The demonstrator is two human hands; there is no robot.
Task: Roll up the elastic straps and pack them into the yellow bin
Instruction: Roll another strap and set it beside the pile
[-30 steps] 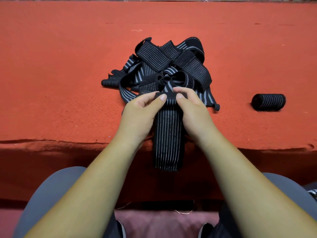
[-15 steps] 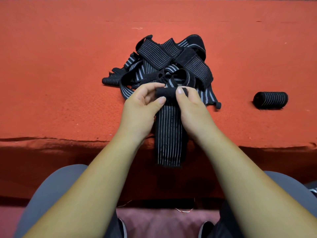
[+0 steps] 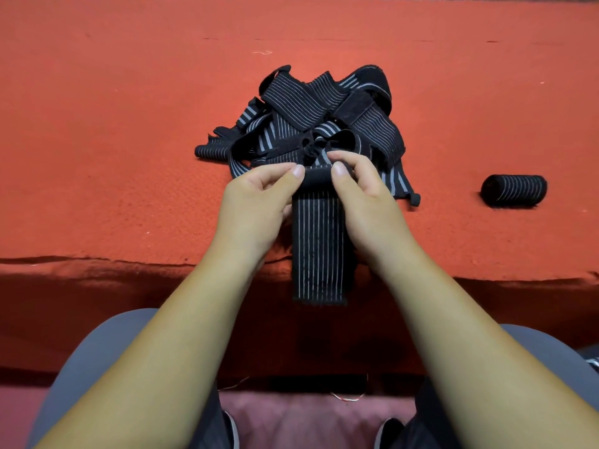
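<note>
A black ribbed elastic strap point(image 3: 319, 241) with thin pale lengthwise stripes lies across the near edge of the red felt-like table cover point(image 3: 129, 124), its fringed free end hanging over the front. The left hand point(image 3: 256, 202) and right hand point(image 3: 366, 196) each pinch the strap's far end between thumb and curled fingers. That end was flat a second ago and is now curled into a small tight roll. Just beyond it sits a tangled pile of loose straps point(image 3: 324, 118), some with broader grey stripes. A finished rolled strap point(image 3: 513, 190), a stubby cylinder, lies well apart to the right.
</note>
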